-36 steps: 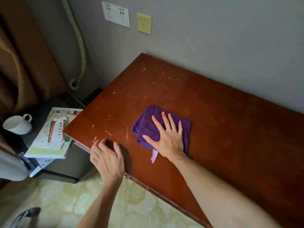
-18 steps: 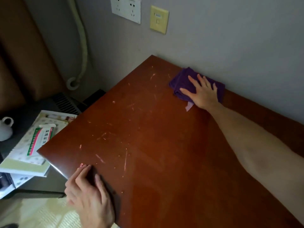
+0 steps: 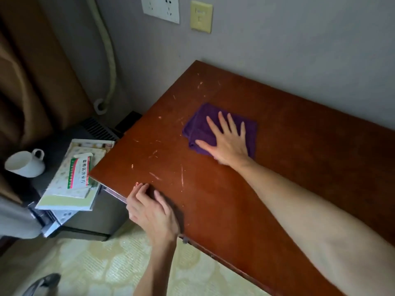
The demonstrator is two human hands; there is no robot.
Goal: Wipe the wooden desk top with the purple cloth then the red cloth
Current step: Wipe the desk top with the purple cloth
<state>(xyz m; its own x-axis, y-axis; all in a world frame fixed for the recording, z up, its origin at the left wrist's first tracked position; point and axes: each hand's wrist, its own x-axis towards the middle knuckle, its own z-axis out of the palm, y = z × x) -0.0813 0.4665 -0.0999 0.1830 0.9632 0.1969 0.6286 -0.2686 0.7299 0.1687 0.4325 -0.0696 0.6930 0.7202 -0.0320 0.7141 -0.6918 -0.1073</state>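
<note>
The folded purple cloth lies on the reddish-brown wooden desk top, about midway between the wall and the front edge, towards the left end. My right hand presses flat on the cloth with its fingers straight and spread. My left hand rests on the desk's front edge near the left corner, fingers laid on the top. The desk surface shows several pale scratches. No red cloth is in view.
Left of the desk stands a low dark cabinet with a white cup, a stack of booklets and a small box. A grey wall with sockets runs behind. A hose hangs in the corner by brown curtains.
My right hand has pulled the purple cloth back from the wall towards the middle of the desk. One second ago it was nearer the front. My left hand stays at the front edge.
</note>
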